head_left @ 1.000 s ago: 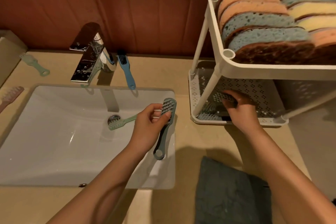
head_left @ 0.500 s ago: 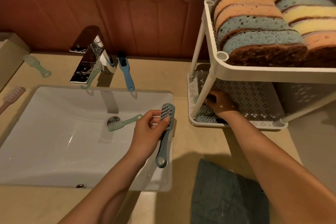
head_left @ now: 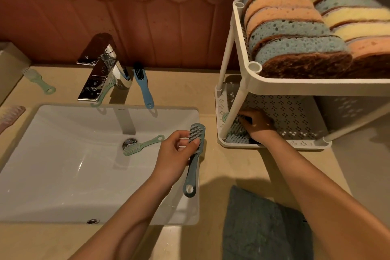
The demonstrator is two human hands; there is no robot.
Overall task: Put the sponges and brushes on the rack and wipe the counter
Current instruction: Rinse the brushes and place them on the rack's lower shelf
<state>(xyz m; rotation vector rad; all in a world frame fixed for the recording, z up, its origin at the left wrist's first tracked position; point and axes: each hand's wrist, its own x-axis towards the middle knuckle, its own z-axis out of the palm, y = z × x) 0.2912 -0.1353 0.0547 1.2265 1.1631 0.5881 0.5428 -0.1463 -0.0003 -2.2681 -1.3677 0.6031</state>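
Observation:
My left hand [head_left: 173, 154] grips a grey-blue brush [head_left: 195, 167] by its neck, bristles up, over the sink's right edge. My right hand [head_left: 260, 127] reaches into the lower shelf [head_left: 295, 112] of the white rack [head_left: 295, 84], fingers curled on a dark brush [head_left: 239, 127] at the shelf's front left corner, beside other brushes [head_left: 236, 139]. Several sponges [head_left: 295, 48] stand in rows on the top shelf. Loose brushes lie about: a green one [head_left: 141, 145] in the sink, a blue one [head_left: 144, 88] beside the faucet, a green one [head_left: 39, 80] at far left, a pink one [head_left: 9, 116] at the left edge.
A grey-green cloth [head_left: 259, 228] lies folded on the beige counter in front of the rack. The chrome faucet [head_left: 99, 69] stands behind the white sink [head_left: 63, 164], with another green brush [head_left: 103, 95] under it. A red-brown wall closes the back.
My right hand has carried the dark brush leftward across the lower shelf into its front left corner. My left hand keeps hold of the grey-blue brush, nearly still.

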